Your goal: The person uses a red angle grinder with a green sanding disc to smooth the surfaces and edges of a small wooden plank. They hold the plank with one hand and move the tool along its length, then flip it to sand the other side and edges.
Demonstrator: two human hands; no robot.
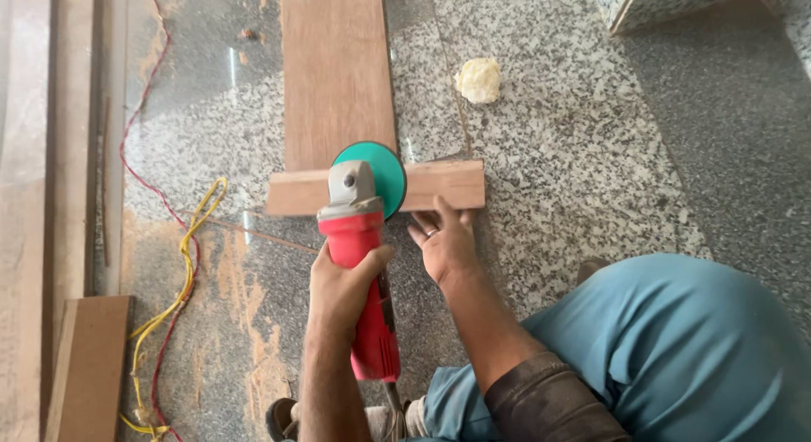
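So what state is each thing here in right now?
Left hand: closed round the red grinder.
Right hand: flat, fingers on the short plank's edge.
Grinder: held, green disc on the short plank.
Short plank: lying across the long plank.
Cables: loose on the floor.

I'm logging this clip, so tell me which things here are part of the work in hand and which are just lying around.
In use:
left hand gripping the red angle grinder
right hand steadying the short wood piece
long plank beneath it

Lying about:
pale crumpled wad
yellow and red cables
spare board
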